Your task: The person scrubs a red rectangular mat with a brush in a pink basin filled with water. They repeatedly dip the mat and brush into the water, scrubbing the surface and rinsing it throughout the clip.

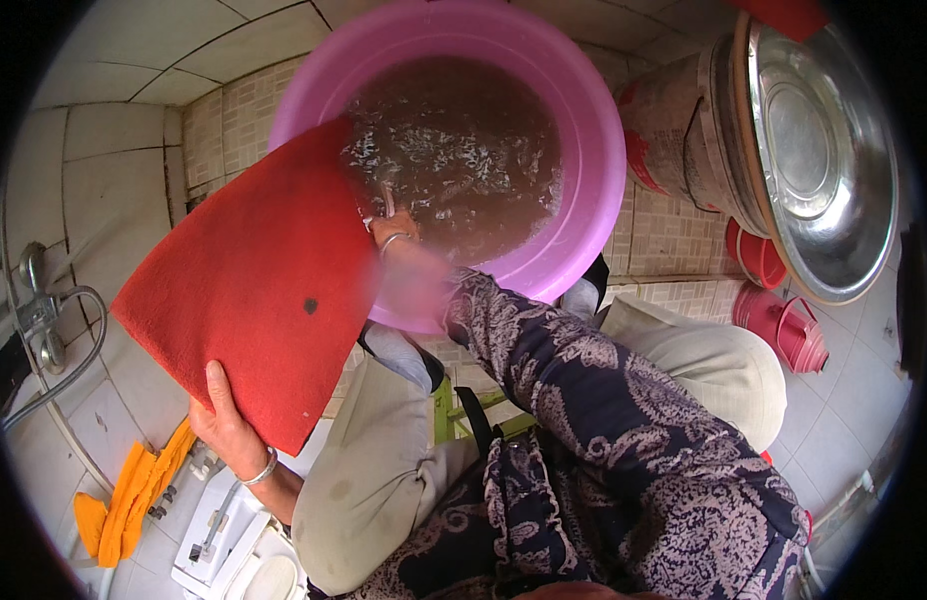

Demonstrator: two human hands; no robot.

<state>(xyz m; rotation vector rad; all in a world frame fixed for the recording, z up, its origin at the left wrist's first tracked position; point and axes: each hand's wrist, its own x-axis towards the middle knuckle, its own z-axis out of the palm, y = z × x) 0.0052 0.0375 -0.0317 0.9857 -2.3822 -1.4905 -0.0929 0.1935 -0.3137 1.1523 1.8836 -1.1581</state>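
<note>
A large pink plastic basin [595,187] of murky brown water stands before me. A red mat [261,262] with a small dark spot slants over the basin's left rim, its far end at the water. My left hand [227,427], with a bangle at the wrist, grips the mat's near edge, thumb on top. My right hand [394,225] is at the water's left side, beside the mat's far right edge; its fingers are partly hidden, so I cannot tell what they hold.
A shiny metal basin [808,150] rests on its side against a large bucket [670,127] at right, near a red pail [760,255] and a pink pail [778,322]. At left are a wall tap with hose [42,311], an orange cloth [137,495] and a white plastic appliance [223,532].
</note>
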